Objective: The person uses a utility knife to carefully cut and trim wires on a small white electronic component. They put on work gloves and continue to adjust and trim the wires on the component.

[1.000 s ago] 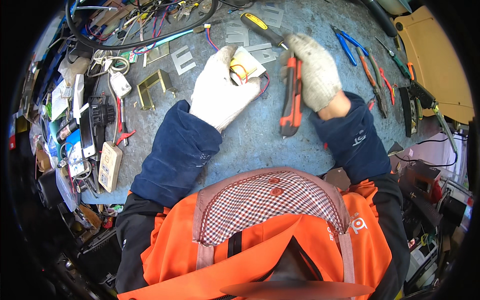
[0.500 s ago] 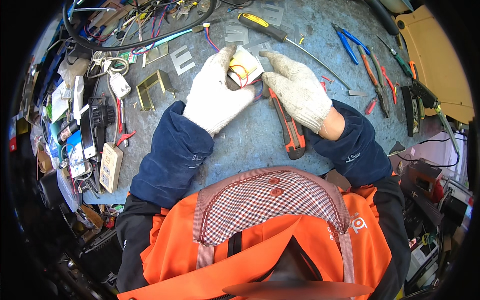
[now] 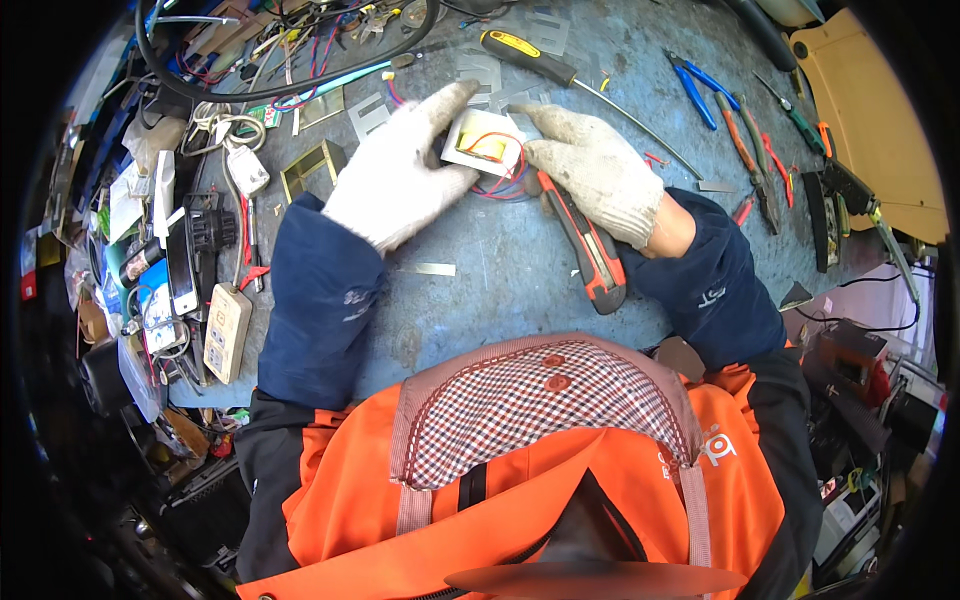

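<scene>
Between my gloved hands is a small white bobbin (image 3: pixel 465 158) with a yellow-taped coil, its thin red and blue wires trailing below. My left hand (image 3: pixel 395 170) is on its left side, thumb and fingers spread apart. My right hand (image 3: pixel 590 170) is at the bobbin's right edge, thumb and forefinger near it; whether they pinch it I cannot tell. Under the right palm, its lower fingers are curled on a red and black utility knife (image 3: pixel 585 245), which points away from me. Both hands wear whitish knitted gloves, the right one soiled.
Grey E-shaped metal plates (image 3: pixel 545 35) lie beyond my hands, near a yellow-handled screwdriver (image 3: pixel 530 55). A brass-coloured metal frame (image 3: pixel 312 170) and a power strip (image 3: pixel 228 330) are at left. Blue pliers (image 3: pixel 692 90) and other tools are at right. A thin metal strip (image 3: pixel 428 269) lies nearer me.
My left hand has shifted left and opened wider beside the bobbin. The bobbin has turned and dropped slightly. The knife has swung a little right with my right hand.
</scene>
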Tool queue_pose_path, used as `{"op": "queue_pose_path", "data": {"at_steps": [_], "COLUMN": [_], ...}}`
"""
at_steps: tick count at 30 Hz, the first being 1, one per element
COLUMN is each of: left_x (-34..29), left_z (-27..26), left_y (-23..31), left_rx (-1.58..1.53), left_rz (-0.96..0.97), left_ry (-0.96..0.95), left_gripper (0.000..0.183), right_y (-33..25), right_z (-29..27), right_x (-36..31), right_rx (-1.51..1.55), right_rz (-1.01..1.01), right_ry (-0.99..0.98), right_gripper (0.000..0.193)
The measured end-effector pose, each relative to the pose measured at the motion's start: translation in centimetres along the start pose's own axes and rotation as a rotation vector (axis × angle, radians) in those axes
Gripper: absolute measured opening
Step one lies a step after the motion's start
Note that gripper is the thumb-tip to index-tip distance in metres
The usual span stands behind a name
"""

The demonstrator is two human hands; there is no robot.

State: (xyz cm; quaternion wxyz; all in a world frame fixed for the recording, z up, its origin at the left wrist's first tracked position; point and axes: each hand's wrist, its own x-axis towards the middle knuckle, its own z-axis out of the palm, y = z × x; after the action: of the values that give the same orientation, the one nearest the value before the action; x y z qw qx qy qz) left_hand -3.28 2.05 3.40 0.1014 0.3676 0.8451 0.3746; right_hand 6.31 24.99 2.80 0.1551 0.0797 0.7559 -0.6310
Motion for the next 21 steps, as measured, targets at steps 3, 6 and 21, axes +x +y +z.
{"op": "queue_pose_path", "data": {"at_steps": [3, 6, 21], "left_x": [-0.2, -0.1, -0.7], "left_z": [0.6, 1.0, 1.9], "left_y": [-1.8, -2.1, 0.0], "left_rx": [0.047, -0.12, 0.322], "left_rz": [0.078, -0.053, -0.017], "left_ry": [0.011, -0.029, 0.197], "left_gripper": [0.073, 0.08, 0.071], "right_y": [0.2, 0.4, -0.6], "right_z": [0.2, 0.1, 1.6], "right_x": [0.5, 0.2, -1.1], "right_rx": [-0.167, -0.268, -0.246], "right_rz": [-0.12, -0.195, -0.122], "right_ry": [0.023, 0.002, 0.0], "right_gripper": [0.06, 0.063, 0.074]}}
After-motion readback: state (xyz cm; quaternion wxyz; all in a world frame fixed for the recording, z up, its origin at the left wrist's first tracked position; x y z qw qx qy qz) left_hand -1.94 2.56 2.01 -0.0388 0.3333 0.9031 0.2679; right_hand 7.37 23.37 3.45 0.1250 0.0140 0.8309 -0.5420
